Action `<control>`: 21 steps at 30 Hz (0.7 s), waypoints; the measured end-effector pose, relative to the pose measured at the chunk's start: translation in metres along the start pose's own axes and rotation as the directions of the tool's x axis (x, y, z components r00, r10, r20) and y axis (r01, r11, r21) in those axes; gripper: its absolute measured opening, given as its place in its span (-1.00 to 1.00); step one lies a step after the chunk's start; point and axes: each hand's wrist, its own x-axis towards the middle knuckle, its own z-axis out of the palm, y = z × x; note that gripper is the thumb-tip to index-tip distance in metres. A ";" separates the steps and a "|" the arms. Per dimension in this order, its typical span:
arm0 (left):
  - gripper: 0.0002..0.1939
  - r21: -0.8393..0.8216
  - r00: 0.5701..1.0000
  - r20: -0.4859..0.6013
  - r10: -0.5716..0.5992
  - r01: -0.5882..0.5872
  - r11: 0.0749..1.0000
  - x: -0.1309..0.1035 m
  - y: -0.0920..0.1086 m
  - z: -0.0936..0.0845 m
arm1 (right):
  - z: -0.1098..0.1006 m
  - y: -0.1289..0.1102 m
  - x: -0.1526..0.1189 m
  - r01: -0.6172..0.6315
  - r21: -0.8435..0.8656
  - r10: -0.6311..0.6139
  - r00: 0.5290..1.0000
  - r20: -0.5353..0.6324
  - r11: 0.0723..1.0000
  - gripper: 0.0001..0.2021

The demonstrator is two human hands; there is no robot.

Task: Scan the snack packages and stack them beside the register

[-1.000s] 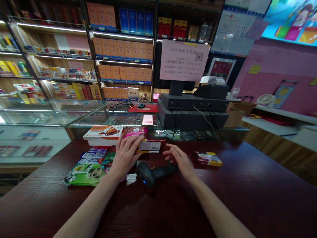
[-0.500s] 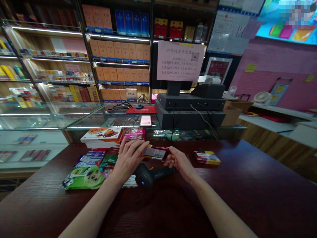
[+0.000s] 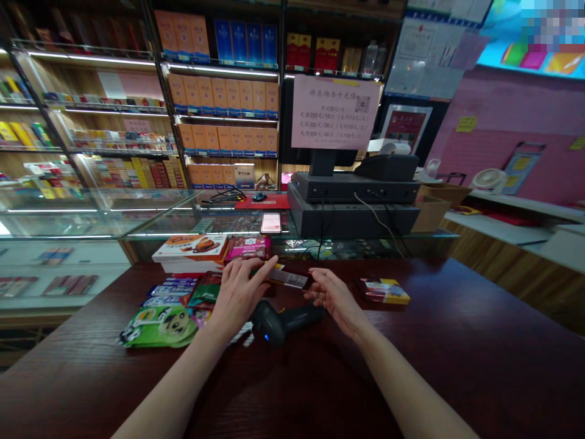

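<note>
Between my two hands is a small dark-red packet (image 3: 289, 278) with a pale barcode label facing up. My left hand (image 3: 240, 296) grips its left end between thumb and fingers. At the packet's right end, my right hand (image 3: 333, 300) has its fingertips close to the edge, curled; whether they touch it is hard to tell. Below the packet a black barcode scanner (image 3: 278, 323) with a blue light lies on the dark table (image 3: 292, 390). Left of my left hand are a green panda bag (image 3: 158, 326), blue packets (image 3: 167, 291) and a dark green bag (image 3: 206, 292).
A white and orange box (image 3: 189, 253) and a pink bag (image 3: 249, 248) stand at the table's back left. A red and yellow packet (image 3: 384, 291) lies to the right. Behind are a glass counter (image 3: 159, 213) and a dark cash register (image 3: 351, 210).
The packet between my hands has tilted, so its label looks narrower and darker. My hands have stayed nearly in place, and the view has shifted slightly.
</note>
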 end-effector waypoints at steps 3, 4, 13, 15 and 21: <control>-0.37 -0.053 1.000 0.024 -0.009 0.010 0.999 0.000 0.001 0.000 | -0.002 0.002 0.003 0.043 -0.023 -0.044 0.998 -0.046 0.999 -0.51; -0.38 -0.083 0.999 0.026 -0.020 0.022 0.996 0.000 0.001 0.000 | -0.003 0.002 0.004 0.070 -0.041 -0.072 0.996 -0.055 0.997 -0.49; -0.35 -0.629 0.884 0.211 -0.418 0.450 0.635 0.002 0.000 0.004 | -0.015 0.006 0.011 0.422 -0.251 -0.432 0.902 0.016 0.871 -0.34; -0.30 -0.695 0.829 0.298 -0.473 0.528 0.488 0.003 -0.001 0.003 | -0.019 0.007 0.010 0.515 -0.347 -0.520 0.850 0.087 0.784 -0.32; -0.24 -0.785 0.806 0.335 -0.488 0.525 0.329 0.003 -0.003 0.007 | -0.028 0.003 0.003 0.678 -0.612 -0.674 0.675 0.300 0.406 -0.34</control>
